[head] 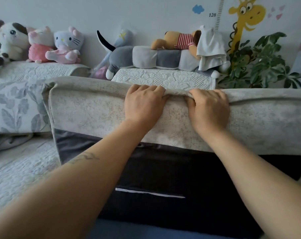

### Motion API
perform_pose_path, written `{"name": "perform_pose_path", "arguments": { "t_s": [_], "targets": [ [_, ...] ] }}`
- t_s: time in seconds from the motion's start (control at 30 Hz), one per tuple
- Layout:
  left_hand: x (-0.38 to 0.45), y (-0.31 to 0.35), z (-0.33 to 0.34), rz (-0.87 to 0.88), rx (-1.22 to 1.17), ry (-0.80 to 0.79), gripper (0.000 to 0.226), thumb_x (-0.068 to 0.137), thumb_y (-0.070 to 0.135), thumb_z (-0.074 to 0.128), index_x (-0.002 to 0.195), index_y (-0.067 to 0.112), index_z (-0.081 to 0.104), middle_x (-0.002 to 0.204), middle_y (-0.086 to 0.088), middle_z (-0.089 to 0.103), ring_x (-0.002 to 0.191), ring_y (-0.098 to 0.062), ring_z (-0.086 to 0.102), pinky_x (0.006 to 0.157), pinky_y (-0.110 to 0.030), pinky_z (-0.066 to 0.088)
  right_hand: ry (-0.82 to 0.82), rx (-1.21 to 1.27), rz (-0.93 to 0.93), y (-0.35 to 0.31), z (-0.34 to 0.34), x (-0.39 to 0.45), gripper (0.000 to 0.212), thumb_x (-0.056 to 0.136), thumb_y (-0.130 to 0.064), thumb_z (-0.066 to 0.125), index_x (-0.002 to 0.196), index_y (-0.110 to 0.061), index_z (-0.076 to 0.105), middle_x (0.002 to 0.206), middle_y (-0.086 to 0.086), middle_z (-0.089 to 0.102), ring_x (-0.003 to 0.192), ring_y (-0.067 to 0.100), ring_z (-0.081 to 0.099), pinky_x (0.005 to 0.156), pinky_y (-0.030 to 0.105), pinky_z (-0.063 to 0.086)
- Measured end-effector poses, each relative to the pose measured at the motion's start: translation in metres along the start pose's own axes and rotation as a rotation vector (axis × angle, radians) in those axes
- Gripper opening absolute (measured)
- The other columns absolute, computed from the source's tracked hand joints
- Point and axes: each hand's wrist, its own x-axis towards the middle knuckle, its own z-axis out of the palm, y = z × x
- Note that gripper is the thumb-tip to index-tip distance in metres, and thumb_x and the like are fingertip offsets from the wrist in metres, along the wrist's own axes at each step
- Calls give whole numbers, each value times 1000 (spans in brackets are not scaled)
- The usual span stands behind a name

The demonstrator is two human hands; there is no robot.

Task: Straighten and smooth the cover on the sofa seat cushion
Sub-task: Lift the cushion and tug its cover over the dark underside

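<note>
Seat cushion [163,178] is stood on edge across the middle of the scene, its grey-beige cover [87,107] draped over the top edge. The cover's top fold is pinched by the left hand [142,106] and the right hand [208,109], fingers curled over the edge, hands just beside each other. Dark underside with a white slit is shown near. Open quilted seat is seen at left. Plush toys [42,45] are lined along the far backrest. "120" is read on the wall height chart [218,14]
</note>
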Motion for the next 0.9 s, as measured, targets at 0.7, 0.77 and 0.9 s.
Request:
{"name": "perform_pose_path", "arguments": {
  "t_s": [0.7, 0.77, 0.9],
  "targets": [
    [-131, 41, 39, 41, -139, 110, 77, 101, 56, 64, 155, 4, 48, 165, -13, 40, 156, -31, 35, 125, -54, 32, 105, -19, 17, 6, 25, -6, 21, 102, -32, 57, 97, -17, 71, 89, -1, 74, 86, 25, 65, 96, 42, 40],
    [-135, 32, 41, 62, -163, 126, 73, 98, 57, 69, 150, 8, 57, 157, -8, 53, 148, -29, 47, 123, -50, 35, 117, -17, 15, 7, 27, -6, 20, 101, -31, 58, 96, -17, 71, 88, -1, 74, 86, 25, 64, 96, 42, 40],
    [-122, 23, 48, 13, -160, 210, 37, 98, 46, 75, 127, 23, 77, 125, 9, 59, 112, -26, 55, 100, -41, 44, 109, -14, 63, 4, 32, -5, 18, 99, -28, 59, 95, -17, 72, 87, -1, 74, 87, 25, 64, 101, 43, 40]
  ]
}}
